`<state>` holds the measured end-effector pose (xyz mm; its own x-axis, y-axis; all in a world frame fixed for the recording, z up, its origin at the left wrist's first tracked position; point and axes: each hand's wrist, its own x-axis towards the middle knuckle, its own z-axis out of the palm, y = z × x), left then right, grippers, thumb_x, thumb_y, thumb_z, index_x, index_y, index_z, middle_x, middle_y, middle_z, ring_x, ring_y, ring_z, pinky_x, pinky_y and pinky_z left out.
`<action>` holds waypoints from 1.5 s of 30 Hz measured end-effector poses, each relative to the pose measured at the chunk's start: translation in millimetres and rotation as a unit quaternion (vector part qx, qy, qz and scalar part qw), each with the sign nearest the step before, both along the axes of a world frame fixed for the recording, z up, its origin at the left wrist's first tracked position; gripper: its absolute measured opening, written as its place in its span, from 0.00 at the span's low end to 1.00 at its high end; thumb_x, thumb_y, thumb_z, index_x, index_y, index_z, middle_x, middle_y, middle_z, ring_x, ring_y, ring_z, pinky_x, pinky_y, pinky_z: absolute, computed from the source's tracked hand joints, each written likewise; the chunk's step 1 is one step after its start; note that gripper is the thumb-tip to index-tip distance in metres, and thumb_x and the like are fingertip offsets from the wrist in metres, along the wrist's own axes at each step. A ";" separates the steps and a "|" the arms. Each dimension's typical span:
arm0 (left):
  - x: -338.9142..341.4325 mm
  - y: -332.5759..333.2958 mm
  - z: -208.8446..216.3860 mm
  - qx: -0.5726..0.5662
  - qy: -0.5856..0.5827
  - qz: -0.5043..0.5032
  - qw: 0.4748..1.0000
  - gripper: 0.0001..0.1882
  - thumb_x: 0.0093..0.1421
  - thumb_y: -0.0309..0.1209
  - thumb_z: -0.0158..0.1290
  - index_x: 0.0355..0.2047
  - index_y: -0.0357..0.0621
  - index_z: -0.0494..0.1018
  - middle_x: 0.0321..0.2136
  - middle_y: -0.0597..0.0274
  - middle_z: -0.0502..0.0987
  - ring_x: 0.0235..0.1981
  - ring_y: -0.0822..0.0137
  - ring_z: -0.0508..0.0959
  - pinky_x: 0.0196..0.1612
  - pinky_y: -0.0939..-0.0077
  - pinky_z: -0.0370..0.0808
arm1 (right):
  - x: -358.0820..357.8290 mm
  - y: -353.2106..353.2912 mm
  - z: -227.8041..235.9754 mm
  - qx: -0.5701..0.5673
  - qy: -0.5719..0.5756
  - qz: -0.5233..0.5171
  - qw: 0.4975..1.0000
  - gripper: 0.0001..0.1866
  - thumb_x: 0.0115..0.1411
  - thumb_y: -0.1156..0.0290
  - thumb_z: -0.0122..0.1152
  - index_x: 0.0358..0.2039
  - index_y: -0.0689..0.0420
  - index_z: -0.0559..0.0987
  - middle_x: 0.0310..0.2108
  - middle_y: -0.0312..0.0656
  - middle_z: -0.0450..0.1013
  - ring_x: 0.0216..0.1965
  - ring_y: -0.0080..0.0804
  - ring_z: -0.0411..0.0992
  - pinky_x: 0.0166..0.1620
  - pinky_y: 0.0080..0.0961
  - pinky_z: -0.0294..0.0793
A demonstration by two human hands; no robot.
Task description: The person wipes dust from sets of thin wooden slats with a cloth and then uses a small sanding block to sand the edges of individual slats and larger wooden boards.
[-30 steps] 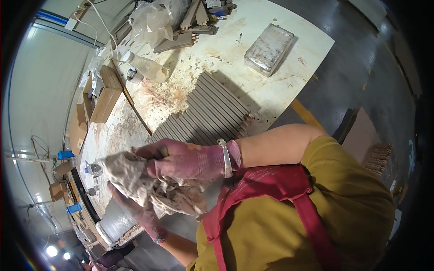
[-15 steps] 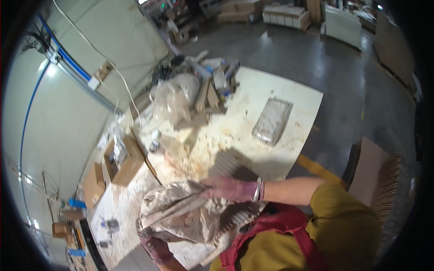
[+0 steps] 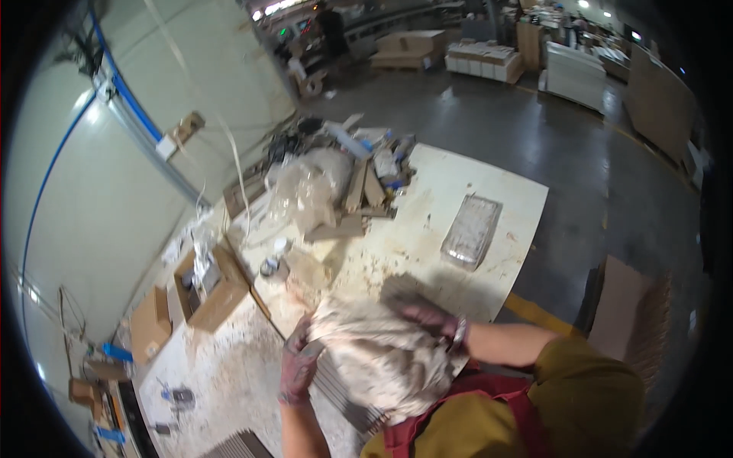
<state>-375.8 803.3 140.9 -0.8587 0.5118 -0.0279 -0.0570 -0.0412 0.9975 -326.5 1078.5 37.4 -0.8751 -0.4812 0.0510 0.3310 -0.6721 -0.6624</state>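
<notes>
A crumpled, stained whitish cloth is bunched up in front of me, over a stack of grey ribbed strips on the table. My left hand, in a dirty purple-pink glove, grips the left edge of the cloth with bent fingers. Against its upper right side lies my right hand, gloved alike and with a bracelet at the wrist. Motion smears the right fingers, so their grip is unclear. Farther off, a flat block in clear wrap rests on the pale tabletop.
Scrap pieces and a clear plastic bag are heaped at the table's far left. An open cardboard box stands left, near small round containers. More ribbed strips lie at the near edge. Brown sheets stand right of the table.
My left hand has moved up and right, along the cloth's left side. The cloth is bunched more tightly and sits farther right. My right hand has shifted right. The view has tilted upward slightly.
</notes>
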 end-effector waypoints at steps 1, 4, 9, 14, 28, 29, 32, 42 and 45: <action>-15.3 -12.6 -14.6 -0.090 0.082 -0.033 0.992 0.25 0.60 0.27 0.55 0.59 0.39 0.68 0.56 0.60 0.71 0.57 0.67 0.71 0.61 0.73 0.64 | 4.0 9.9 7.5 -0.028 -0.016 -0.005 0.999 0.39 0.63 0.60 0.58 0.69 0.59 0.54 0.70 0.48 0.53 0.68 0.40 0.55 0.68 0.40 0.58; -63.0 -19.0 -42.3 -0.021 0.029 0.059 0.998 0.30 0.63 0.29 0.55 0.64 0.38 0.60 0.58 0.56 0.68 0.59 0.64 0.69 0.63 0.70 0.65 | 20.7 29.4 72.5 -0.112 0.007 -0.081 0.990 0.34 0.66 0.58 0.54 0.66 0.64 0.58 0.63 0.51 0.62 0.62 0.38 0.64 0.65 0.37 0.63; -147.6 -16.3 -87.7 -0.006 0.052 0.201 0.978 0.47 0.60 0.33 0.62 0.71 0.46 0.44 0.65 0.44 0.58 0.64 0.55 0.63 0.64 0.65 0.64 | -9.2 50.4 77.3 0.040 -0.040 -0.219 0.974 0.21 0.72 0.65 0.44 0.58 0.64 0.69 0.55 0.45 0.72 0.52 0.29 0.73 0.57 0.28 0.72; -211.5 -5.0 -145.0 -0.152 0.176 0.185 0.955 0.57 0.56 0.41 0.65 0.72 0.44 0.36 0.70 0.47 0.49 0.69 0.55 0.53 0.68 0.65 0.54 | -85.0 36.0 84.9 0.171 0.059 -0.306 0.935 0.22 0.68 0.62 0.50 0.61 0.55 0.68 0.58 0.41 0.68 0.57 0.33 0.69 0.62 0.31 0.68; -250.5 42.0 -242.3 -0.287 0.326 0.219 0.874 0.17 0.54 0.28 0.64 0.41 0.35 0.72 0.35 0.57 0.77 0.35 0.64 0.77 0.37 0.73 0.74 | -218.2 -84.7 32.4 0.680 0.389 -0.280 0.556 0.34 0.51 0.64 0.61 0.62 0.46 0.69 0.70 0.50 0.50 0.68 0.60 0.49 0.67 0.47 0.53; -251.3 44.5 -238.9 -0.287 0.342 0.206 0.871 0.12 0.54 0.28 0.63 0.35 0.35 0.76 0.30 0.60 0.79 0.30 0.66 0.78 0.33 0.74 0.75 | -216.6 -79.4 29.8 0.678 0.377 -0.290 0.561 0.34 0.51 0.66 0.61 0.62 0.46 0.69 0.70 0.50 0.51 0.68 0.59 0.50 0.67 0.46 0.54; -231.0 54.2 -196.4 -0.269 0.331 0.142 0.893 0.20 0.53 0.30 0.63 0.44 0.33 0.72 0.40 0.49 0.78 0.41 0.56 0.78 0.43 0.67 0.74 | -206.6 -60.5 29.7 0.684 0.326 -0.306 0.576 0.34 0.53 0.76 0.57 0.63 0.45 0.67 0.69 0.49 0.52 0.65 0.53 0.58 0.63 0.40 0.62; -168.0 67.8 -82.2 -0.402 0.563 0.036 0.721 0.40 0.42 0.32 0.68 0.59 0.54 0.68 0.37 0.55 0.73 0.44 0.52 0.72 0.61 0.54 0.62 | -94.8 5.5 39.8 0.315 -0.165 -0.364 0.861 0.30 0.58 0.66 0.64 0.58 0.63 0.69 0.51 0.48 0.75 0.55 0.34 0.71 0.60 0.34 0.68; -165.8 55.5 -64.5 -0.436 0.617 0.061 0.652 0.44 0.38 0.28 0.67 0.60 0.63 0.68 0.37 0.61 0.71 0.46 0.56 0.71 0.62 0.55 0.62 | -87.7 19.2 12.5 0.000 -0.262 -0.234 0.936 0.16 0.63 0.70 0.57 0.49 0.64 0.76 0.46 0.48 0.78 0.43 0.37 0.79 0.50 0.39 0.78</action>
